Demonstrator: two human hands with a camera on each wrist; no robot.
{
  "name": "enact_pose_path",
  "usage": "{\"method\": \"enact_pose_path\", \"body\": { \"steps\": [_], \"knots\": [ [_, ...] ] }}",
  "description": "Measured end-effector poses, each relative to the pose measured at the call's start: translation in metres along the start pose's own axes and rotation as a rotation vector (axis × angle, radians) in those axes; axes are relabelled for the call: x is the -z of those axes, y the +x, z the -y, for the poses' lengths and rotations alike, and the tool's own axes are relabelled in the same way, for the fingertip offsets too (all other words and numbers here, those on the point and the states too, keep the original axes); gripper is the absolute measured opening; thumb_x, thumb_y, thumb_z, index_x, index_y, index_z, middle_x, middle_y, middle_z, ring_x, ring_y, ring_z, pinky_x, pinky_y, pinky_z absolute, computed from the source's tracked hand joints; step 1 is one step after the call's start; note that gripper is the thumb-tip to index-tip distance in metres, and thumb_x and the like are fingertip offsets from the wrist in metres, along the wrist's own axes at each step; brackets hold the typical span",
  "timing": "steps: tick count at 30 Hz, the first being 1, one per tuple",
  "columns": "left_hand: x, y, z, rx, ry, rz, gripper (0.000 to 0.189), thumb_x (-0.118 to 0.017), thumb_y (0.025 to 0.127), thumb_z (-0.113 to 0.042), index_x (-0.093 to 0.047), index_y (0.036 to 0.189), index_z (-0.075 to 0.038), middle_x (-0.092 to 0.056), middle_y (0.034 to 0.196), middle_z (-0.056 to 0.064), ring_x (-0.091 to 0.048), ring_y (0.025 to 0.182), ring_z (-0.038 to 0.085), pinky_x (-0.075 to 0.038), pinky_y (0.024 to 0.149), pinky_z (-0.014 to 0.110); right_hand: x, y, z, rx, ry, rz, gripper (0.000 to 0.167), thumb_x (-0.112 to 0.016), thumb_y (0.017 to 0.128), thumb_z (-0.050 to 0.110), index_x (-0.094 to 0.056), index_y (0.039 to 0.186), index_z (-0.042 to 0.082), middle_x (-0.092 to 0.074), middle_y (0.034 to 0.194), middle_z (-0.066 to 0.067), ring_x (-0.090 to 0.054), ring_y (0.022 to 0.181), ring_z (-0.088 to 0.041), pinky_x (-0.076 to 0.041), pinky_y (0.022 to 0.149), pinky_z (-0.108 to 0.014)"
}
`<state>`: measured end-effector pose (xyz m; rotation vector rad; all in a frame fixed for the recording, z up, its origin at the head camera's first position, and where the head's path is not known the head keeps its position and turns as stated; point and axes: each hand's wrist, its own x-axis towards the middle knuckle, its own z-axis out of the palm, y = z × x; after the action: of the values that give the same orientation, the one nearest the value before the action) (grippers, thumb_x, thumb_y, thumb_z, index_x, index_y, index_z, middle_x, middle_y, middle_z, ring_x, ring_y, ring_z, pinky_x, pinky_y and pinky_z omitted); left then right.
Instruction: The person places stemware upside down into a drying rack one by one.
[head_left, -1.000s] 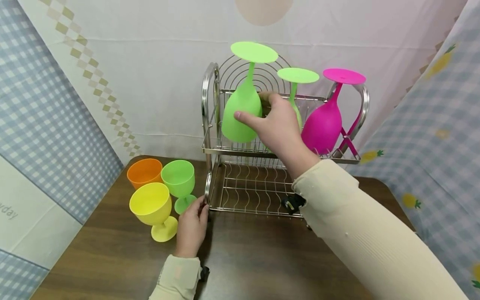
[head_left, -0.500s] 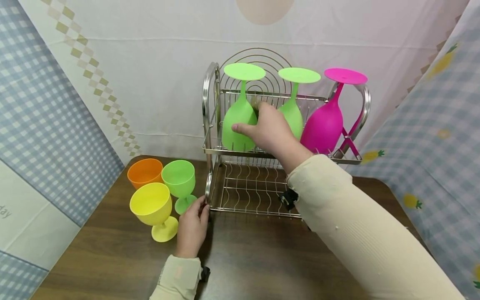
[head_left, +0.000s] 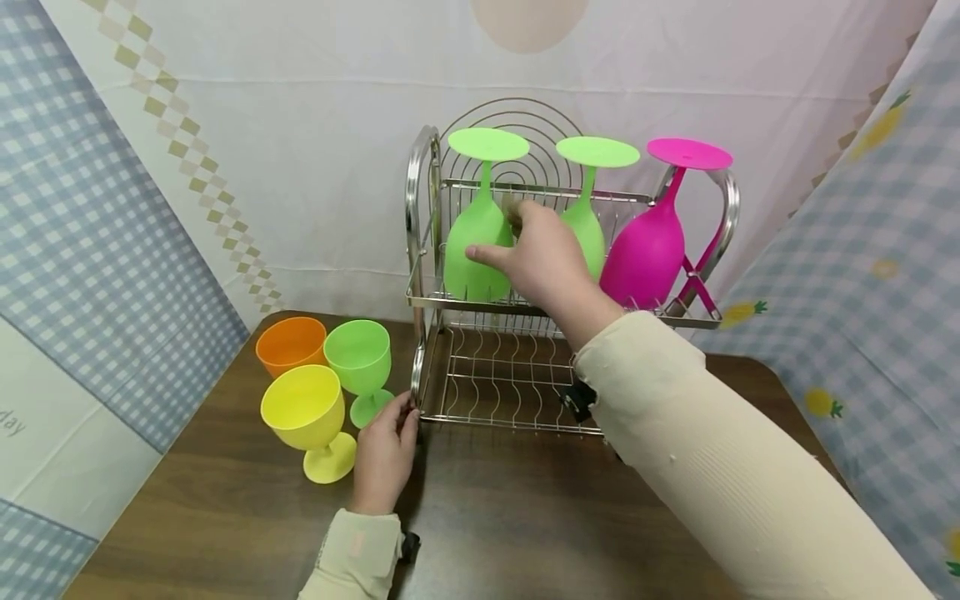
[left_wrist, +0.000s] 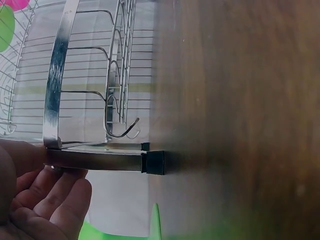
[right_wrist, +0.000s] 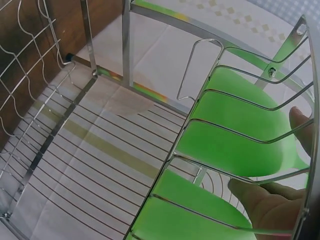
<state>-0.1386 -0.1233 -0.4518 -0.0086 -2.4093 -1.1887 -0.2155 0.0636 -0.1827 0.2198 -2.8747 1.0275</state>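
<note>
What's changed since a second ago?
The right hand lowered the upturned light-green stemmed goblet at left into the upper tier of the metal wire rack and still holds it. The left hand still grips the rack; the second upturned green goblet, upturned magenta goblet, orange cup, yellow stemmed cup and green stemmed cup haven't moved.

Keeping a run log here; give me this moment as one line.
right hand: holds leftmost inverted green goblet, upper tier | left hand: grips rack leg | yellow cup: upright, table

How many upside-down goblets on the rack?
3, all on the upper tier: left green goblet, right hand around it; middle green goblet, partly hidden; magenta goblet at the right end.
</note>
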Motion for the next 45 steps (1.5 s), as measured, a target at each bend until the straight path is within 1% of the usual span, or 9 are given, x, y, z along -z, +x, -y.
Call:
{"method": "enact_pose_path", "body": {
  "steps": [7, 14, 22, 27, 31, 33, 38, 43, 45],
  "knots": [
    [0.005, 0.002, 0.003, 0.031, -0.032, 0.012, 0.029, -0.069, 0.095, -0.011, -0.069, 0.122, -0.002, -0.074, 0.109, 0.016, -0.072, 0.096, 0.031, -0.060, 0.083, 0.046, 0.006, -0.013, -0.006, 0.070, 0.062, -0.039, 0.072, -0.076, 0.090, 0.037, -0.045, 0.150, 0.012, -0.048, 0.152, -0.005, -0.049, 0.137, -0.021, -0.043, 0.112, -0.035],
    [0.009, -0.003, 0.004, 0.077, -0.047, 0.063, 0.040, -0.072, 0.093, -0.016, -0.065, 0.130, -0.004, -0.071, 0.118, 0.016, -0.071, 0.105, 0.032, -0.057, 0.091, 0.046, 0.012, -0.042, -0.019, 0.126, 0.120, -0.092, 0.070, -0.078, 0.089, 0.035, -0.048, 0.148, 0.012, -0.052, 0.149, -0.004, -0.054, 0.133, -0.021, -0.047, 0.108, -0.034],
    [0.017, -0.008, 0.004, 0.024, -0.080, 0.033, 0.039, -0.073, 0.092, -0.013, -0.065, 0.129, -0.001, -0.071, 0.120, 0.012, -0.069, 0.108, 0.030, -0.057, 0.093, 0.044, 0.015, -0.084, -0.045, 0.247, 0.165, -0.197, 0.064, -0.081, 0.087, 0.027, -0.055, 0.142, 0.010, -0.057, 0.144, -0.003, -0.055, 0.132, -0.020, -0.049, 0.105, -0.034],
    [0.027, -0.016, 0.002, 0.001, -0.082, 0.028, 0.038, -0.073, 0.092, -0.012, -0.066, 0.128, -0.004, -0.071, 0.122, 0.008, -0.068, 0.111, 0.026, -0.055, 0.096, 0.039, 0.008, -0.109, -0.063, 0.369, 0.210, -0.309, 0.059, -0.084, 0.082, 0.010, -0.060, 0.136, 0.005, -0.062, 0.136, -0.007, -0.059, 0.126, -0.019, -0.048, 0.102, -0.023],
    [0.036, -0.020, 0.000, -0.033, -0.070, 0.019, 0.040, -0.075, 0.090, -0.010, -0.065, 0.128, -0.004, -0.070, 0.123, 0.008, -0.068, 0.113, 0.025, -0.055, 0.097, 0.040, -0.001, -0.130, -0.076, 0.465, 0.252, -0.385, 0.061, -0.085, 0.075, -0.004, -0.063, 0.132, 0.002, -0.064, 0.132, -0.008, -0.060, 0.124, -0.016, -0.047, 0.102, -0.020],
    [0.041, -0.023, -0.001, -0.041, -0.066, 0.015, 0.041, -0.076, 0.088, -0.008, -0.065, 0.128, -0.004, -0.070, 0.123, 0.007, -0.067, 0.113, 0.024, -0.054, 0.098, 0.039, -0.005, -0.139, -0.084, 0.474, 0.266, -0.393, 0.064, -0.085, 0.073, -0.008, -0.063, 0.132, 0.002, -0.065, 0.132, -0.007, -0.060, 0.124, -0.014, -0.048, 0.102, -0.022],
    [0.056, -0.035, 0.001, -0.039, -0.033, -0.001, 0.039, -0.079, 0.085, -0.006, -0.068, 0.123, -0.005, -0.073, 0.118, 0.003, -0.069, 0.108, 0.021, -0.055, 0.094, 0.040, -0.019, -0.160, -0.107, 0.421, 0.302, -0.377, 0.066, -0.083, 0.071, -0.014, -0.062, 0.132, 0.002, -0.065, 0.132, -0.004, -0.061, 0.123, -0.013, -0.048, 0.102, -0.023],
    [0.085, -0.053, 0.015, -0.013, 0.051, -0.008, 0.033, -0.079, 0.086, -0.009, -0.069, 0.117, -0.006, -0.075, 0.112, 0.003, -0.072, 0.099, 0.025, -0.059, 0.085, 0.045, -0.030, -0.181, -0.122, 0.373, 0.349, -0.371, 0.070, -0.083, 0.070, -0.016, -0.062, 0.134, 0.004, -0.064, 0.133, -0.004, -0.061, 0.122, -0.010, -0.048, 0.101, -0.021],
    [0.098, -0.057, 0.023, 0.013, 0.082, -0.016, 0.031, -0.079, 0.087, -0.010, -0.069, 0.116, -0.006, -0.075, 0.109, 0.004, -0.073, 0.097, 0.028, -0.060, 0.082, 0.043, -0.033, -0.188, -0.126, 0.353, 0.353, -0.373, 0.072, -0.083, 0.070, -0.016, -0.061, 0.134, 0.005, -0.064, 0.133, -0.004, -0.061, 0.122, -0.009, -0.048, 0.100, -0.020]
  ]
}}
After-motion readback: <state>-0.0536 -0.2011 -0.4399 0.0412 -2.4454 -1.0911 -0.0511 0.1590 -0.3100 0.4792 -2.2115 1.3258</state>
